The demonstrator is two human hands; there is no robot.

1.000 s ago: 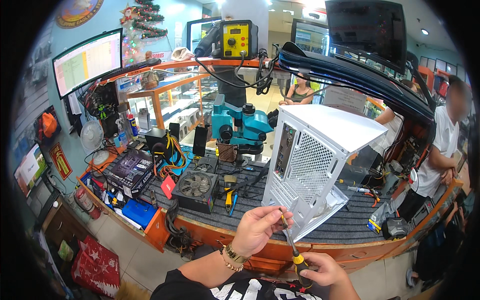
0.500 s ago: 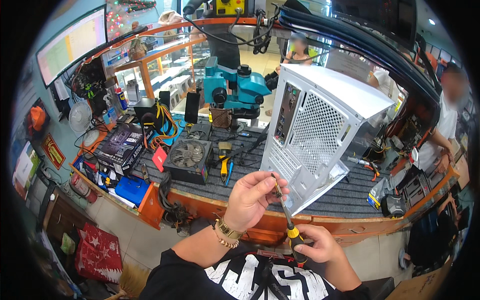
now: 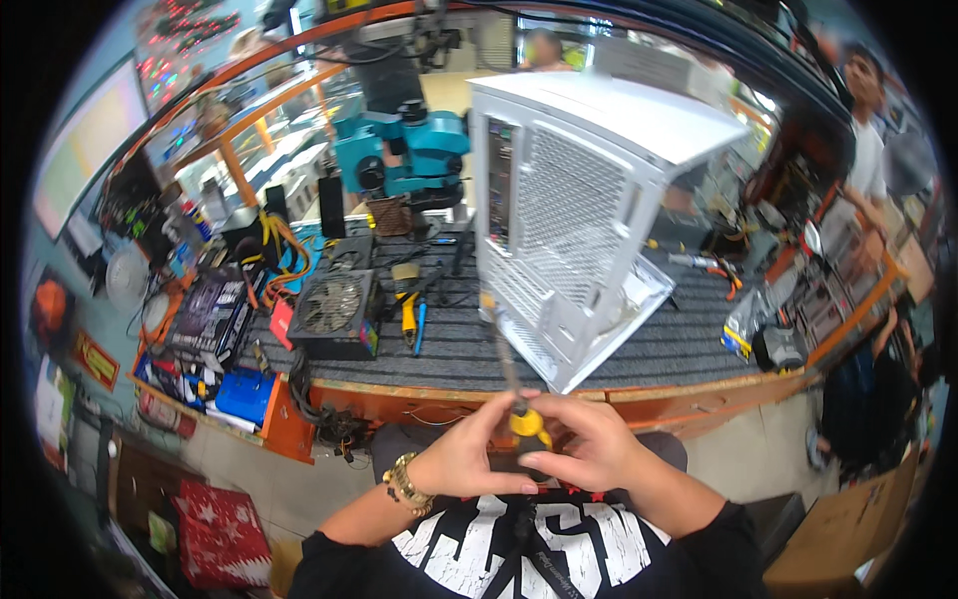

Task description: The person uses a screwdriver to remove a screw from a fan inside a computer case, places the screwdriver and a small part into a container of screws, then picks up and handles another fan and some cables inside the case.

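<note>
A screwdriver [image 3: 527, 421] with a yellow and black handle stands in front of my chest, its long shaft pointing up and away toward the white computer case [image 3: 649, 150]. My right hand [image 3: 591, 441] is closed round the handle, thumb laid across it. From the other side my left hand [image 3: 461, 451] curls against the same handle, fingers near the collar and thumb below. The shaft's tip is blurred in front of the lower left of the case; whether it touches cannot be told. The case stands on the grey striped mat [image 3: 439, 371], its perforated back panel toward me.
Left of the case lie a power supply [image 3: 337, 311], a brush [image 3: 406, 285], a yellow-handled tool [image 3: 409, 324] and a boxed part [image 3: 215, 314]. A teal microscope [image 3: 404, 150] stands behind. An open drawer [image 3: 284, 424] juts out at left. A person [image 3: 866, 150] stands at right.
My left hand has come down from the shaft's tip to the handle, beside my right hand. The screwdriver now points away toward the case. The view has shifted, and the bench appears farther left.
</note>
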